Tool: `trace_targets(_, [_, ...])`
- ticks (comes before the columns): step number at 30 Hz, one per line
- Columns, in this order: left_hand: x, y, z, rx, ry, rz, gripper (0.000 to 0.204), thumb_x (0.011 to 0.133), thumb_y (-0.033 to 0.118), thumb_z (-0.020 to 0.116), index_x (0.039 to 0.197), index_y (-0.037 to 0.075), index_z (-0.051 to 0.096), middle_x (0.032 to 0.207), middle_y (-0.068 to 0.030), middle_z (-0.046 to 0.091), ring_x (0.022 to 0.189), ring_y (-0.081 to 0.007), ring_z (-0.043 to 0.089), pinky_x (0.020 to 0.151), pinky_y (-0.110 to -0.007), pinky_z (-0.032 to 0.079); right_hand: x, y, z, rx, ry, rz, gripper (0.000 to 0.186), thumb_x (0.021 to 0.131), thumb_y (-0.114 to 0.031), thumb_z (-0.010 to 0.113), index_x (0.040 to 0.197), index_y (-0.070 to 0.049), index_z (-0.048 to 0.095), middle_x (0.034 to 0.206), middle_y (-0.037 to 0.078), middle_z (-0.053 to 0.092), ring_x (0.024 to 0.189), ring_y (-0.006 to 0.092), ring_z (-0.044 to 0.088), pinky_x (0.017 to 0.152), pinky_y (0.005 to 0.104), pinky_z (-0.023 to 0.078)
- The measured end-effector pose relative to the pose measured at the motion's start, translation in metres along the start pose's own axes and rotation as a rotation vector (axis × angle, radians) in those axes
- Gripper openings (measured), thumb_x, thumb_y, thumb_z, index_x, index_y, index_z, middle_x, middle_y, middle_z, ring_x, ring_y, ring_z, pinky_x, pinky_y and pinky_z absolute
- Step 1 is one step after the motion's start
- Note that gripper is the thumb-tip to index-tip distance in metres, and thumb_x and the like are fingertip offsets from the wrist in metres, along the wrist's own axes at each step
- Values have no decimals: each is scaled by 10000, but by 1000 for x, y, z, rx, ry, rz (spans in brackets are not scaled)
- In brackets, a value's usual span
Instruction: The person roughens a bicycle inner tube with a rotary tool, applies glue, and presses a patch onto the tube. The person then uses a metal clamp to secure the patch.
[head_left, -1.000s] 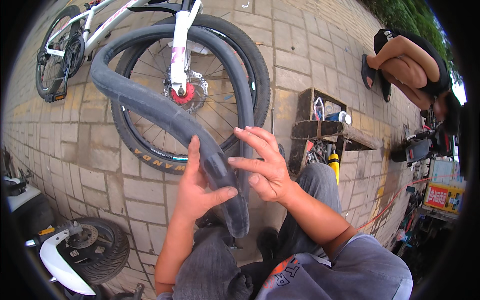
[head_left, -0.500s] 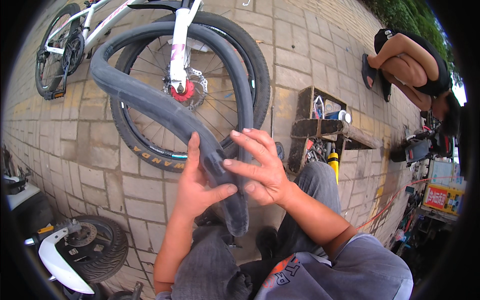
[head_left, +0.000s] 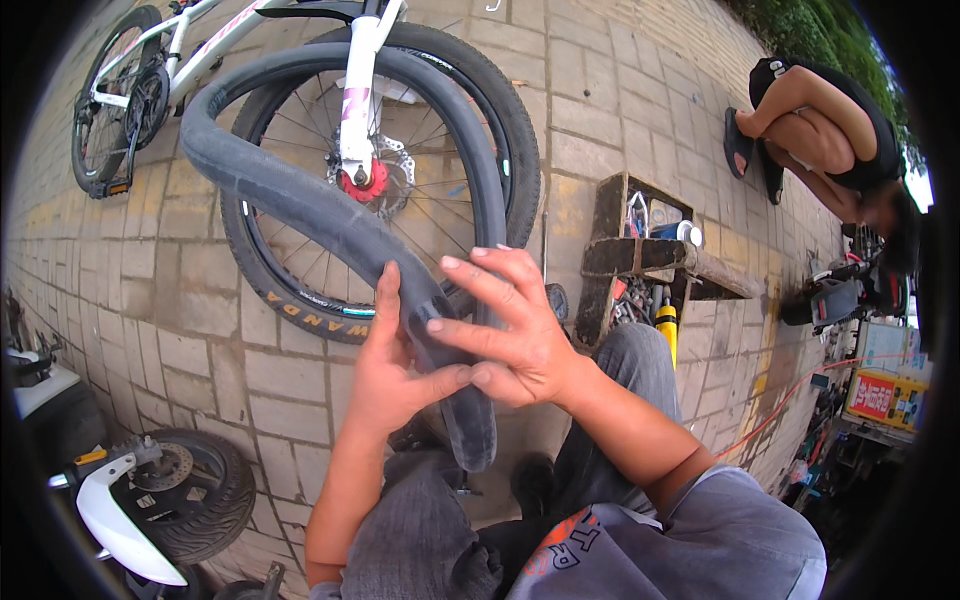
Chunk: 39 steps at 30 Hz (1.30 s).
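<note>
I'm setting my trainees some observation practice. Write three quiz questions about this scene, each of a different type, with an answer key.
1. Multiple choice: what does the left hand hold?
A) a hammer
B) an inner tube
C) a pedal

2. True or false: in the picture, the toolbox stands to the left of the bicycle's front wheel.

3. Fill in the blank: the hub at the middle of that wheel is ____ in colour.

Key: 1. B. 2. False; the toolbox is to the wheel's right. 3. Red.
</note>
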<state>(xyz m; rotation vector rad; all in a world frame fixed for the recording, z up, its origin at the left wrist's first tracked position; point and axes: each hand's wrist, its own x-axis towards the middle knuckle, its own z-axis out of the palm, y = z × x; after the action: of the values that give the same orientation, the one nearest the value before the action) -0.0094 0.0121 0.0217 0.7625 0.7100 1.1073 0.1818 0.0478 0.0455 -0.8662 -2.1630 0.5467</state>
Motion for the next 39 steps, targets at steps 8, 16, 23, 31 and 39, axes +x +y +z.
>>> trace_targets(8, [6, 1, 2, 107, -12, 11, 1147, 759, -17, 809, 1593, 133, 36, 1418, -116, 458, 1274, -229, 489, 1049, -383, 423, 3, 0, 8, -19, -91, 60, 392, 899, -447, 580, 1121, -157, 722, 1465, 149, 470, 1290, 394, 407, 1053, 591, 291])
trace_targets(16, [4, 2, 2, 119, 29, -93, 1129, 753, -18, 814, 1588, 95, 62, 1451, -130, 433, 1311, -225, 453, 1052, -376, 414, 8, 4, 6, 3, -65, 28, 386, 891, -483, 594, 1042, -158, 734, 1475, 136, 460, 1302, 385, 399, 1061, 599, 282])
trace_targets(23, [2, 0, 0, 72, 17, -65, 1132, 762, -43, 804, 1593, 136, 57, 1366, -103, 486, 1240, -208, 499, 1039, -384, 427, -8, 12, -2, 33, 6, 45, 383, 875, -435, 609, 1096, -145, 729, 1458, 173, 471, 1280, 398, 421, 1034, 581, 314])
trace_targets(31, [2, 0, 1, 72, 21, -58, 1141, 766, -31, 810, 1593, 141, 44, 1382, -99, 464, 1252, -218, 493, 1040, -391, 430, -10, 13, 7, 33, -27, 78, 452, 906, -451, 567, 1243, -170, 675, 1486, 174, 440, 1282, 397, 415, 1042, 581, 308])
trace_targets(39, [2, 1, -2, 93, 4, -19, 1140, 770, -14, 810, 1590, 124, 30, 1417, -122, 450, 1270, -236, 491, 1034, -388, 440, -17, 8, 5, 19, -84, 50, 475, 965, -482, 450, 1207, -168, 713, 1463, 213, 460, 1322, 414, 389, 1087, 571, 277])
